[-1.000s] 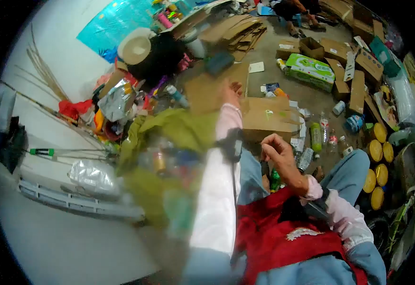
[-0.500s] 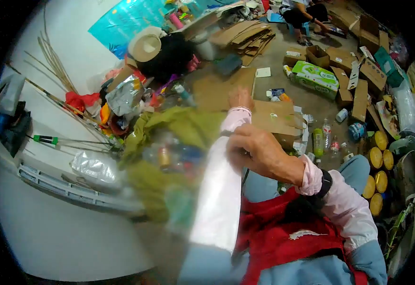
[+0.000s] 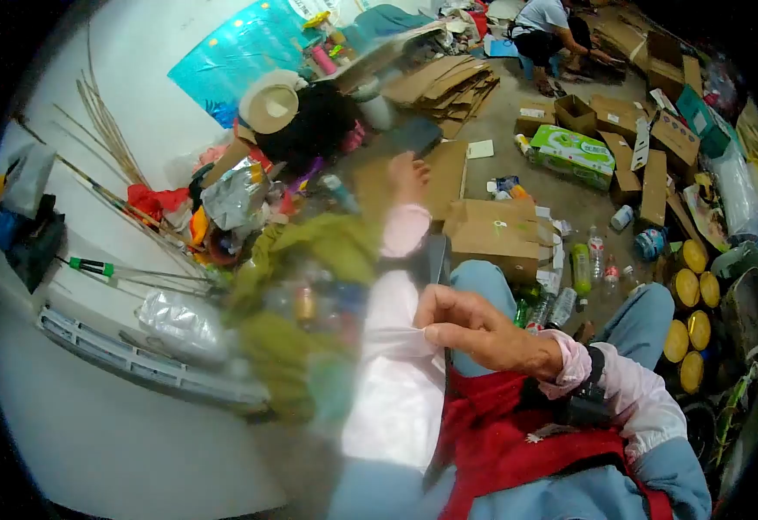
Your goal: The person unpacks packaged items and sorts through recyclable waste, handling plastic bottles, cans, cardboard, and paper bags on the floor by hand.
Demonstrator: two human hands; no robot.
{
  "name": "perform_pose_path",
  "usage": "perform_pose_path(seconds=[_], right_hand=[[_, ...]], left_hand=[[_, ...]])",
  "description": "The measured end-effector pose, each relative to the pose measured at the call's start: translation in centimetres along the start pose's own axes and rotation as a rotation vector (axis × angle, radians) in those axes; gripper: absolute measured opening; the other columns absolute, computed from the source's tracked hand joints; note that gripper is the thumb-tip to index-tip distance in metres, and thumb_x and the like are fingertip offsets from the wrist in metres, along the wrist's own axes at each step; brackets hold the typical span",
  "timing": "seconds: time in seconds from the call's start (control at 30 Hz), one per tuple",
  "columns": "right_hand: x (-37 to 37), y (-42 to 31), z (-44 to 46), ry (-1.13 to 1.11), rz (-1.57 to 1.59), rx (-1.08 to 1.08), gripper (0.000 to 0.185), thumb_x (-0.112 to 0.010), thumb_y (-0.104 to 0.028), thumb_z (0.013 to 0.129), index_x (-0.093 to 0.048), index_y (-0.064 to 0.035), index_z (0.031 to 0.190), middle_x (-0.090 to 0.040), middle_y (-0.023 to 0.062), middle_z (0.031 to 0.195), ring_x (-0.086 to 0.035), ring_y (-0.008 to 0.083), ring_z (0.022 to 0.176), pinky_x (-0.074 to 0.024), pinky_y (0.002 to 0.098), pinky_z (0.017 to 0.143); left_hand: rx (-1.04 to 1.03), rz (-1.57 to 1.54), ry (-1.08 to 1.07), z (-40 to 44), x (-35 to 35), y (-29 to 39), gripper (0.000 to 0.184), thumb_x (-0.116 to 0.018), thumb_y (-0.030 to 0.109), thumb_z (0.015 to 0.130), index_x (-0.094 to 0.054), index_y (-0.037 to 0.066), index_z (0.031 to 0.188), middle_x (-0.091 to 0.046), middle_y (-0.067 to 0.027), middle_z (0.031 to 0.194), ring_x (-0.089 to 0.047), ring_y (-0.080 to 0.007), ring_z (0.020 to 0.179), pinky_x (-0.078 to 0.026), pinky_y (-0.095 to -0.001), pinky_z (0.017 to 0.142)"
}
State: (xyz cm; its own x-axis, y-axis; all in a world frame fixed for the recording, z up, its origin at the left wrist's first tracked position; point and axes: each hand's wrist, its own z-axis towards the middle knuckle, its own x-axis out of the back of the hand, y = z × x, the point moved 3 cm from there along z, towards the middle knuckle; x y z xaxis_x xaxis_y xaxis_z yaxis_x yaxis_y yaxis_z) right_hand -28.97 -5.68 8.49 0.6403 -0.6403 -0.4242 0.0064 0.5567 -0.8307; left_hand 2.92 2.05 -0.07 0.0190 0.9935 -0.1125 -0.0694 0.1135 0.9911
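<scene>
My left arm reaches forward in a pale pink sleeve cover (image 3: 396, 347). Past its cuff, my left hand (image 3: 410, 178) is raised with its fingers loosely apart and holds nothing; it is slightly blurred. Between thumb and bent fingers, my right hand (image 3: 474, 328) pinches a fold of that sleeve cover near the left forearm. A dark band (image 3: 598, 368) circles the right wrist over a matching pink cuff. Below the arms, a red apron (image 3: 517, 433) covers my lap.
An olive-green sack (image 3: 296, 251) with bottles lies left of my arm. Flattened cardboard (image 3: 444, 82), a green-and-white carton (image 3: 574, 156), several bottles (image 3: 580, 264) and gold-lidded cans (image 3: 686, 290) cover the floor. Another person (image 3: 552, 35) crouches at the back.
My right hand has moved down and back from near the left wrist, pulling up a fold of sleeve. My left hand has moved slightly left, its fingers now more visible.
</scene>
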Motion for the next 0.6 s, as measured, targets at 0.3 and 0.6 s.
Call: perform_pose_path(seconds=[0.3,0.6], right_hand=[[5.8,-5.4,-1.2,0.320,-0.724,0.427,0.019,-0.059,-0.007,0.078,-0.051,-0.0026,0.096,-0.057,0.0058,0.082,-0.057,0.0167,0.078,-0.0462,0.0293,0.068],[10.8,0.9,-0.4,0.526,-0.709,0.365,0.024,-0.061,-0.005,0.074,-0.051,-0.0031,0.096,-0.052,0.0023,0.091,-0.050,0.0112,0.087,-0.0413,0.0270,0.077]], left_hand=[[0.037,-0.888,-0.358,-4.7,-4.7,8.7,0.036,-0.039,0.037,0.090,-0.058,0.007,0.096,-0.062,-0.0117,0.087,-0.058,-0.0247,0.079,-0.048,-0.0396,0.070],[0.237,-1.240,-0.533,-9.7,-9.5,6.0,0.046,-0.035,0.043,0.091,-0.061,0.005,0.093,-0.063,-0.0113,0.088,-0.058,-0.0249,0.083,-0.047,-0.0382,0.073]])
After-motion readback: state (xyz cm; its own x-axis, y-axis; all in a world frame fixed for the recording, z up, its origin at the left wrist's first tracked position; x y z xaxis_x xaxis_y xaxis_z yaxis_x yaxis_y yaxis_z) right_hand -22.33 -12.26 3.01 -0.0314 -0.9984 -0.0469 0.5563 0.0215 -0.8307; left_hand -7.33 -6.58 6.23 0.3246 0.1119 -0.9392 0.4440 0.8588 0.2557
